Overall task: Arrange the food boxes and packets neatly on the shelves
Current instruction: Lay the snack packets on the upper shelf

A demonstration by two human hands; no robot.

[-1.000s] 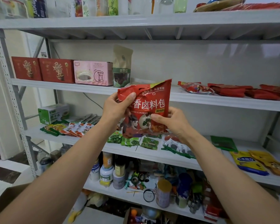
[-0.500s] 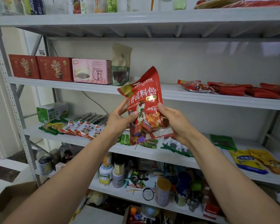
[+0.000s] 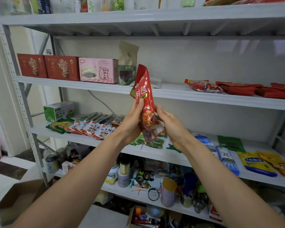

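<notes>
The red packet is held upright in the air between both hands, clear of every shelf, and is turned nearly edge-on to the camera. The left hand is closed on its left side, with the thumb pressed on the printed face and the fingers hidden behind. The right hand is curled round the crumpled lower right edge. The upper end of the packet is seen in front of the upper shelf board.

On that board, above and to the left of the hands, two red boxes, a pink box and a brown pouch are stood side by side in a row. Above and to the right of the hands, flat red bags are laid along the same board.

On the lower shelf board, to the left of the left hand, a green box is placed behind a row of overlapping sachets. Green sachets are laid directly below the hands. To the right of the right hand, a blue packet and yellow packets are laid flat.
</notes>
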